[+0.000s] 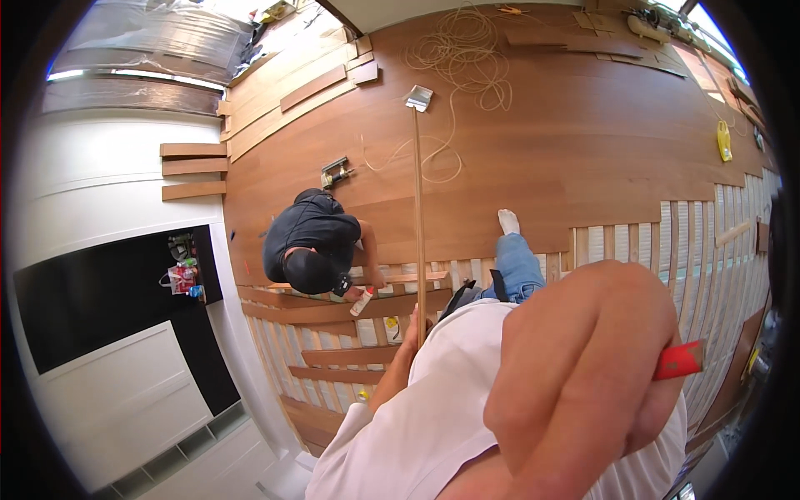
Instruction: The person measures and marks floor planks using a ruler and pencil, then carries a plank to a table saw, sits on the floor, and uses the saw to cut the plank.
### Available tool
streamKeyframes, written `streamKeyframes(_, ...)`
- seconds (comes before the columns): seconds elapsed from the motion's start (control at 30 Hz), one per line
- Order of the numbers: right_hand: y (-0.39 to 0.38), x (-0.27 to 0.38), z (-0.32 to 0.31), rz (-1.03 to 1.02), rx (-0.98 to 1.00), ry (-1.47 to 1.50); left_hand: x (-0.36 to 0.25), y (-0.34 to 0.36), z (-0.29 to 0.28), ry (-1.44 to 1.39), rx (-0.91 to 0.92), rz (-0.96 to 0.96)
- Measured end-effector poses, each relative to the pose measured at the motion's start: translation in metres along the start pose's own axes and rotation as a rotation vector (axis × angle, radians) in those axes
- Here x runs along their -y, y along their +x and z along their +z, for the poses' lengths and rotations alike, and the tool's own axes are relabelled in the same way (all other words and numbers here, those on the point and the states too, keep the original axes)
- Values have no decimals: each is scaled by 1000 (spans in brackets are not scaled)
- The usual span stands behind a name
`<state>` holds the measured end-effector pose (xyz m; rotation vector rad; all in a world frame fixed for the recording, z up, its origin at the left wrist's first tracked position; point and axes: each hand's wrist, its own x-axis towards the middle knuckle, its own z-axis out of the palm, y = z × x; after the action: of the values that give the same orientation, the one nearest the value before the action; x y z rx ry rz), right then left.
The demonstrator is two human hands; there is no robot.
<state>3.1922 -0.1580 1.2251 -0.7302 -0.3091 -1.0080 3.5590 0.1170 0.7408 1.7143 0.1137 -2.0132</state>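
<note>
Clasped by the right hand (583, 358): red pencil-like stick (680, 360), lower right. Long wooden strip (419, 217), frame centre, is gripped by the left hand (410, 335) (part-laid floorboards (533, 154) beyond). Strip handling is judged in hand; steady guidance called for next.

Single fisheye view from the wearer's head, left of a side-by-side pair, facing down over a white shirt (450, 354) onto the wooden floor (517, 167), right hand (583, 358) very close to the lens, co-worker (310, 237) farther off, straight edges bowed toward the rim
</note>
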Motion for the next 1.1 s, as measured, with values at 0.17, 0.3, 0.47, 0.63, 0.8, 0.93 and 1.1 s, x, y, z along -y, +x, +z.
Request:
streamKeyframes(0.17, 87, 33, -84, 253, 371, 311, -78, -34, 81, -28, -178, -11)
streamKeyframes(0.3, 120, 10, -163, 139, -88, 189, -124, -12, 101, -104, -224, 53)
streamKeyframes(0.47, 165, -66, -283, 431, -543, -71, -150, 45, 75, -368, -65, -9)
streamKeyframes(0.63, 227, -128, -447, 598, -640, -786, -292, 87, 66, -287, -164, 131)
streamKeyframes(0.8, 311, -169, -534, 672, -628, -1249, -456, 61, 54, -374, -205, 79)
streamKeyframes(0.93, 405, -187, -534, 502, -704, -1198, -499, 113, -7, -401, -206, 164)
streamKeyframes(1.1, 524, -180, -558, 275, -759, -1167, -596, 124, -20, -428, -213, 112)
